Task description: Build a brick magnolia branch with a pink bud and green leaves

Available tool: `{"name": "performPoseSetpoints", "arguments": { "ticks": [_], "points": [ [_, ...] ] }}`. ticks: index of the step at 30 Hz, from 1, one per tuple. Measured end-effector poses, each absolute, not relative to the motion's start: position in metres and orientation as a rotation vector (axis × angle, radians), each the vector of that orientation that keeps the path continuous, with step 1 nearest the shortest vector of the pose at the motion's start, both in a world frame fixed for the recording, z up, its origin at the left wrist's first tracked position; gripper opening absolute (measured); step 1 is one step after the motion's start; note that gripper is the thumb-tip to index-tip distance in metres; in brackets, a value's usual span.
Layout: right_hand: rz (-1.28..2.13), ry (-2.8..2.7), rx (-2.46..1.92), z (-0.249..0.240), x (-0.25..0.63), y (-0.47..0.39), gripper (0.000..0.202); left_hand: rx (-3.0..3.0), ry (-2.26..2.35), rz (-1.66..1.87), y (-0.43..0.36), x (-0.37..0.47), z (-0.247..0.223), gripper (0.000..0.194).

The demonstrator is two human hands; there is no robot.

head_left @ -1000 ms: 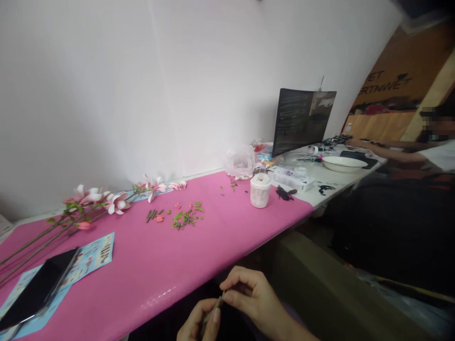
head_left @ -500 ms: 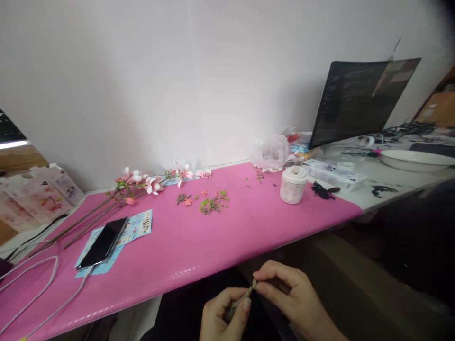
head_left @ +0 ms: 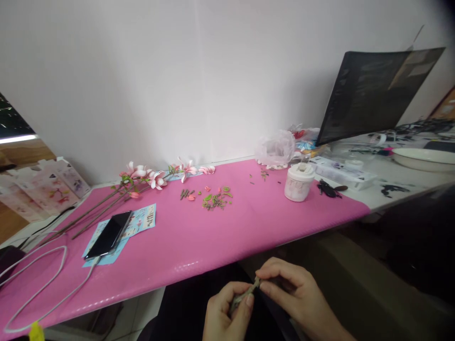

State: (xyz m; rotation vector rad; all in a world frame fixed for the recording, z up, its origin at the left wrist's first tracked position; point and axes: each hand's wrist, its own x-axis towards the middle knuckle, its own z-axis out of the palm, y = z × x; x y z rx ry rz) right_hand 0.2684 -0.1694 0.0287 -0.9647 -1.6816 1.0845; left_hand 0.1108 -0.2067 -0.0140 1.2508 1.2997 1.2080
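Observation:
Below the front edge of the pink table mat (head_left: 234, 237), my left hand (head_left: 229, 310) is closed around a small greenish-brown piece (head_left: 239, 299). My right hand (head_left: 293, 291) pinches the upper end of that piece between thumb and fingertips, close beside the left hand. What exactly the piece is cannot be made out. On the mat lie a pile of small green and brown pieces (head_left: 215, 201), some short brown sticks (head_left: 186, 193) and a few pink bits (head_left: 191, 197).
Pink-white flowers (head_left: 157, 180) on long stems and a phone (head_left: 109, 235) with a white cable (head_left: 64, 265) lie at left. A white pot (head_left: 299, 182), clear plastic bag (head_left: 275, 150), black clips (head_left: 327, 189), monitor (head_left: 378, 94) and white basin (head_left: 424, 159) are at right.
The head view has shifted slightly, so the table things appear a little further right. Both hands keep hold of the piece, with only a small shift of the fingers.

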Motion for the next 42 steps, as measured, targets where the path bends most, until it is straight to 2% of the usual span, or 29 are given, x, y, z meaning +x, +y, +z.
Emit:
{"name": "performPoseSetpoints", "arguments": {
  "ticks": [17, 37, 42],
  "points": [
    [0.902, -1.859, -0.899, 0.033, 0.276, -0.171, 0.004, 1.225, 1.251, 1.194, -0.211, 0.112, -0.006, 0.028],
    [0.814, -1.977, -0.785, 0.04, 0.271, -0.18, 0.01, 1.309, 1.442, 1.167, -0.225, 0.11, 0.011, 0.021],
    [0.755, -2.031, -0.758, 0.04, 0.269, -0.181, 0.011, 1.311, 1.417, 1.159, -0.225, 0.11, 0.01, 0.025]
  ]
}}
